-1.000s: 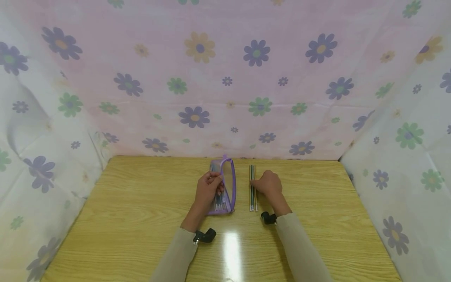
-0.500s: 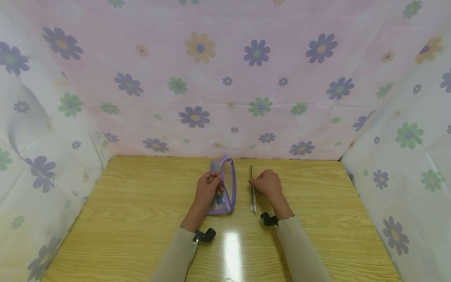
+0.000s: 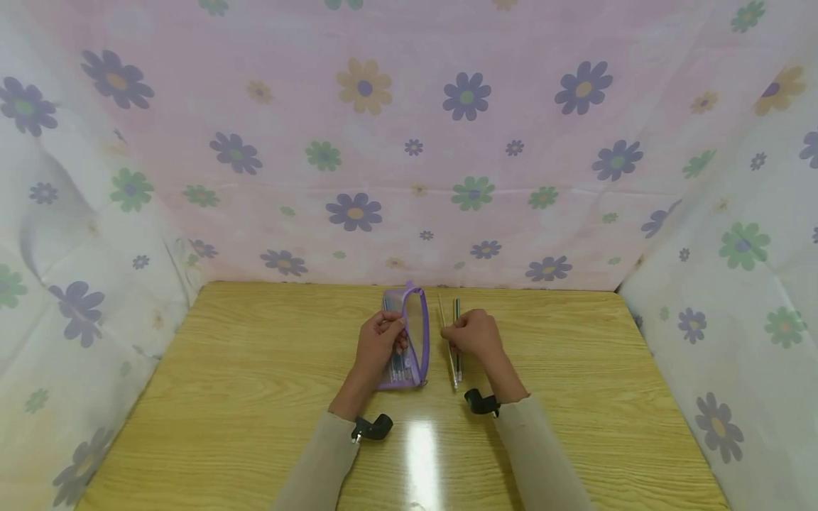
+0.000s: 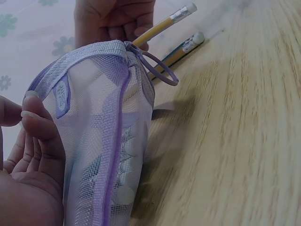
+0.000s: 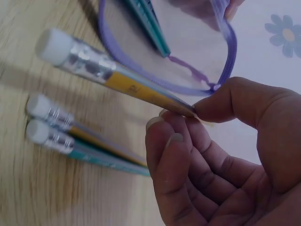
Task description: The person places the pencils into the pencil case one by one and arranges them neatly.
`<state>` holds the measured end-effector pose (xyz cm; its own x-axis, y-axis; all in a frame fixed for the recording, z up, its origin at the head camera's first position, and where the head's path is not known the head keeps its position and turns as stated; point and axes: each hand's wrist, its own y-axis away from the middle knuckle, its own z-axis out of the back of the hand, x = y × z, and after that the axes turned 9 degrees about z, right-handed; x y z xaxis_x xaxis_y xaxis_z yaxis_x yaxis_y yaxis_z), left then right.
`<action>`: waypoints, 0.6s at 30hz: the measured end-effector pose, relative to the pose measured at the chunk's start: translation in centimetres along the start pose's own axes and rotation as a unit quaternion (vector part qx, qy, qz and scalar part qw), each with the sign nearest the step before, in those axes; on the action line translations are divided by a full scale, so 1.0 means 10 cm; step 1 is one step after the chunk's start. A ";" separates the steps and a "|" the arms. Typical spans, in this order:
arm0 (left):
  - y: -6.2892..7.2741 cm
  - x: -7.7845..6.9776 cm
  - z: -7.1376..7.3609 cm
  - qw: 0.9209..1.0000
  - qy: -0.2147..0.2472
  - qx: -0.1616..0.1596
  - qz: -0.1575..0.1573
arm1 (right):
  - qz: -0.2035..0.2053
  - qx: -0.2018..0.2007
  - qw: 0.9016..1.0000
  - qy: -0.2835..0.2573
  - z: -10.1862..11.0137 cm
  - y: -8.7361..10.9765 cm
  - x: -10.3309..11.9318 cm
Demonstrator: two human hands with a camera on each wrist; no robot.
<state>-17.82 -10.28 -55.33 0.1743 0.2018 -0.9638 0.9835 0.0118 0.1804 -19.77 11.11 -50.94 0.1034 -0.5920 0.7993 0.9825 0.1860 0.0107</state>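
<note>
A purple-trimmed mesh pencil case (image 3: 424, 341) lies on the table with its zip mouth open to the right. My left hand (image 3: 378, 344) pinches the case's upper edge between thumb and fingertips. Several pencils show inside through the mesh, a teal one (image 5: 149, 29) among them. Just right of the mouth, my right hand (image 3: 476, 333) pinches a yellow pencil (image 5: 136, 89) between thumb and fingers, its white eraser end toward the person. Two more pencils, one yellow (image 5: 101, 137) and one teal (image 5: 101, 159), lie side by side on the table beneath that hand.
The wooden table (image 3: 255, 397) meets a flower-print cloth (image 3: 409, 234) at its back edge, and similar cloth hangs at both sides. A black wrist camera (image 3: 373, 427) sits on the left wrist, another black camera (image 3: 481, 402) on the right.
My right hand has drawn one yellow pencil from the group on the table and shifted it left toward the case, now slanted. My left hand keeps its hold on the case.
</note>
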 end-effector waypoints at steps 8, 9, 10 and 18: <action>0.01 0.01 0.00 1.000 0.011 0.006 0.004 | 0.013 0.015 1.000 0.001 -0.04 0.00 0.12; 0.00 0.02 0.00 1.000 0.012 0.006 0.004 | 0.012 0.017 1.000 0.000 -0.05 -0.01 0.13; 0.00 0.02 -0.01 1.000 0.013 0.006 0.004 | 0.012 0.019 1.000 -0.003 -0.05 -0.01 0.14; -0.01 0.04 -0.02 1.000 0.018 0.003 0.004 | 0.029 0.045 0.998 -0.017 -0.10 -0.05 0.16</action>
<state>-17.90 -9.99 -55.70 0.1802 0.2377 -0.9545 0.9825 0.0038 0.1865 -19.97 9.25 -50.23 0.1531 -0.5514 0.8201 0.9567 0.2905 0.0167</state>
